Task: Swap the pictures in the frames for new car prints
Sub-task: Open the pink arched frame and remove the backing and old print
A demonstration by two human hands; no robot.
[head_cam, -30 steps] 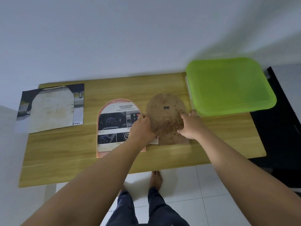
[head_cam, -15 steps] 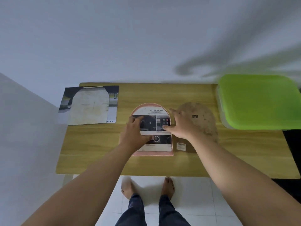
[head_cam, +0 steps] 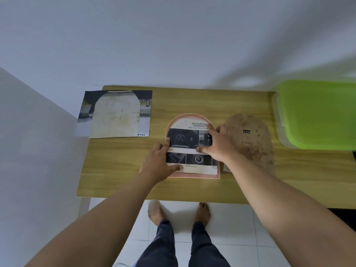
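An arched pink frame [head_cam: 194,176] lies flat in the middle of the wooden table [head_cam: 115,164]. A car print [head_cam: 187,132] with dashboard photos and the word ADVANCED lies in it. My left hand [head_cam: 160,160] rests on the print's left edge with fingers spread flat. My right hand [head_cam: 217,144] presses straight fingers on the print's right side. The brown arched backing board [head_cam: 252,139] lies to the right of the frame. At the table's far left lies a pale arched old picture [head_cam: 115,116] on top of a dark car print sheet [head_cam: 144,120].
A lime-green plastic container [head_cam: 317,114] stands on the table's right end. A white wall runs behind the table, and another wall surface stands at the left. My bare feet [head_cam: 179,212] stand on white floor tiles below the table's front edge.
Both hands left the brown backing board and moved left onto the print in the pink frame. The view shifted, so the table sits further right and lower.
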